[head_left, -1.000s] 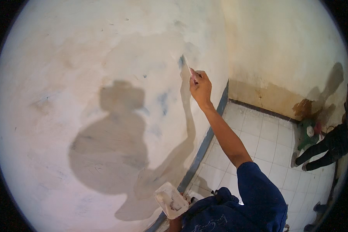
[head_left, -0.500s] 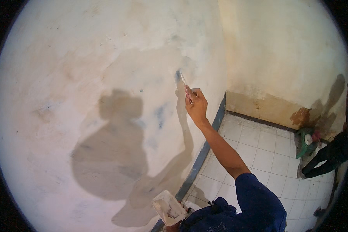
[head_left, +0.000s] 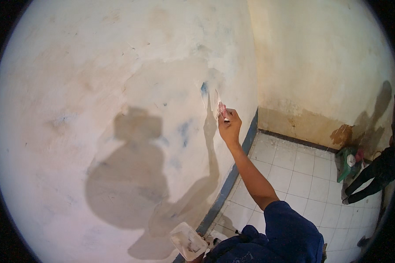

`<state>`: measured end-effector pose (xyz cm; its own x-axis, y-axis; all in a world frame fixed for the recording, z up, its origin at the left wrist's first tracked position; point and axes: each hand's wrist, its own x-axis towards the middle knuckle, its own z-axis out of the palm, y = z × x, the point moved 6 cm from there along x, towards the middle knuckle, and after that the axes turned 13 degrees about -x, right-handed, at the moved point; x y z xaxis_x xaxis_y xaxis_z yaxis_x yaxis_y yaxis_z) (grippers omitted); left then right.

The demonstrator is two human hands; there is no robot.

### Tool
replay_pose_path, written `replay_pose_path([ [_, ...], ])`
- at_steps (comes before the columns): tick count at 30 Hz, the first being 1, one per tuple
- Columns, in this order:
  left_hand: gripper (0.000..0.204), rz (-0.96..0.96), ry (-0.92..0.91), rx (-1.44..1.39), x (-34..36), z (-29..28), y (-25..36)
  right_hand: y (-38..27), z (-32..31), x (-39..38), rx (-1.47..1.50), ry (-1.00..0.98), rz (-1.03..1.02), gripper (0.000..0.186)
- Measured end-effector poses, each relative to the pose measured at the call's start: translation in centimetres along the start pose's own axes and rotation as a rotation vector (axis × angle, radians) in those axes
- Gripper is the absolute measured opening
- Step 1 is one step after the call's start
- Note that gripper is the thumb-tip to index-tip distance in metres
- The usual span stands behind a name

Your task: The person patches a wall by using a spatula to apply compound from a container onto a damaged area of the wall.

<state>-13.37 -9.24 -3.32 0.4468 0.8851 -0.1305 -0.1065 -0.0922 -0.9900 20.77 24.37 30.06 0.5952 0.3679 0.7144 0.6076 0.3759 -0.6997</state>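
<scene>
My right hand (head_left: pixel 230 127) is closed round the pinkish-red handle of a putty knife (head_left: pixel 222 109), its thin blade pointing up along the wall (head_left: pixel 96 65). Just left of the blade, a small blue patch (head_left: pixel 204 88) shows through the pale, smeared wall surface. Low in the view, a white rectangular plastic tub (head_left: pixel 179 234) with pale paste inside is held up near my body. Only a sliver of my left hand (head_left: pixel 198 258) shows under the tub; its fingers are hidden behind it.
A blue-grey skirting strip (head_left: pixel 232 177) runs between the wall and white floor tiles (head_left: pixel 280 177). In the far right corner stands a green plastic stool (head_left: pixel 346 163) with things on it, beside another person's dark-clad legs (head_left: pixel 371 177). My shadow (head_left: pixel 127 179) falls on the wall.
My right hand has drawn the putty knife down and right, off the blue patch, which now shows more fully. The tub has stayed nearly in place.
</scene>
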Motion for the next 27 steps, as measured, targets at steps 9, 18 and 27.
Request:
replay_pose_path([
  [9, 0.05, -0.688, 0.364, -2.16, -0.6, 0.8, -8.3, 3.1, 0.5, 1.3, 0.151, -0.299, 0.308, 0.011],
  [18, 0.053, -0.729, 0.254, -2.301, 0.3, 0.4, -6.8, 6.6, 1.4, 5.8, -0.144, -0.309, 0.487, 0.028],
  [27, 0.052, -0.834, 0.268, -2.517, -0.3, 1.5, -7.0, 3.6, 6.1, 12.9, -0.411, -0.588, 0.445, 0.04],
])
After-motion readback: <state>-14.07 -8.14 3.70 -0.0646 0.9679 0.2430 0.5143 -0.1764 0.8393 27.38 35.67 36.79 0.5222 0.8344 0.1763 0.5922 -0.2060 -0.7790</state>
